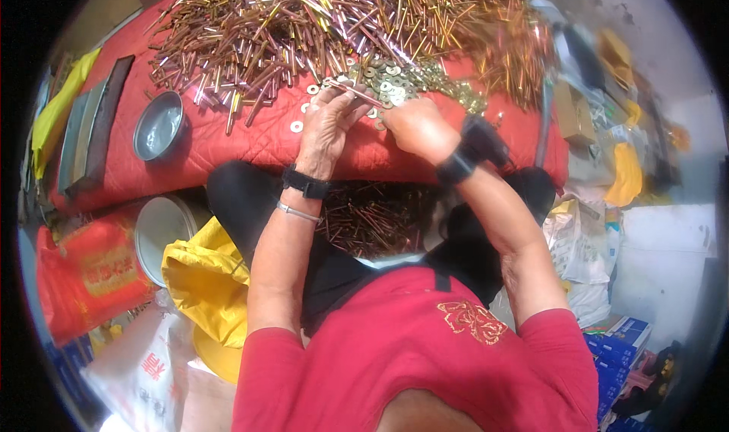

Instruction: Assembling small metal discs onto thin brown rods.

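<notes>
A slim copper-coloured metal rod [358, 94] slants between my two hands above the red quilted cloth [250, 147]. My left hand [328, 124] grips it, thumb and fingers around its left part. At the rod's right end, my right hand [422, 130] is closed, its back turned up; whether a small part is also in those fingers is hidden. Flat ring washers [393, 90] lie loose just beyond and between the hands, with a few more by my left fingers. Small brass-coloured pieces [459, 91], perhaps nuts, are heaped beyond my right hand.
A large pile of similar metal rods [250, 44] covers the far side. On the left stand a metal bowl [159, 126] and a long dark-edged tray [95, 128]. More rods [368, 218] lie below, between my legs. A bucket [163, 234] and yellow bag [205, 269] sit lower left.
</notes>
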